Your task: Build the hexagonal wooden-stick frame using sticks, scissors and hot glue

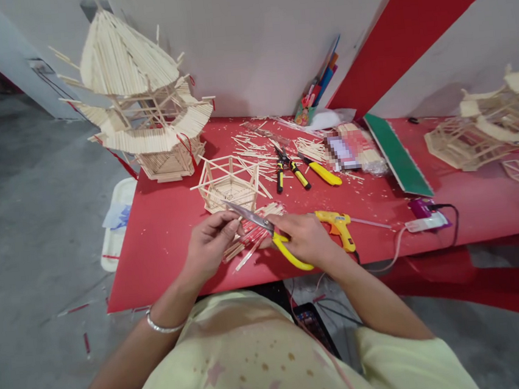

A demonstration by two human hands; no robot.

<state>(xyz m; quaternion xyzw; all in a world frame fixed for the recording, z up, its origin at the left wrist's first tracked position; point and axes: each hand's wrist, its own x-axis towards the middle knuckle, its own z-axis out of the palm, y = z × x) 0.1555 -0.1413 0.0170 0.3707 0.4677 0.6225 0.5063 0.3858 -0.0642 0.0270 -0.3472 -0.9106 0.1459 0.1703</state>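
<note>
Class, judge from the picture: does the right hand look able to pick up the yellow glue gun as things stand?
Probably not without putting something down: the right hand holds the scissors, though the glue gun lies close by.

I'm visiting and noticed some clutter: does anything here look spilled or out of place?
Yes: loose thin sticks lie strewn in untidy heaps around the pliers on the red table, and a red scrap lies on the floor at left, perhaps dropped.

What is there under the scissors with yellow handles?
Below the scissors, a loose pile of thin sticks lies on the red tabletop. Whatever the scissors and right hand cover cannot be seen.
</note>
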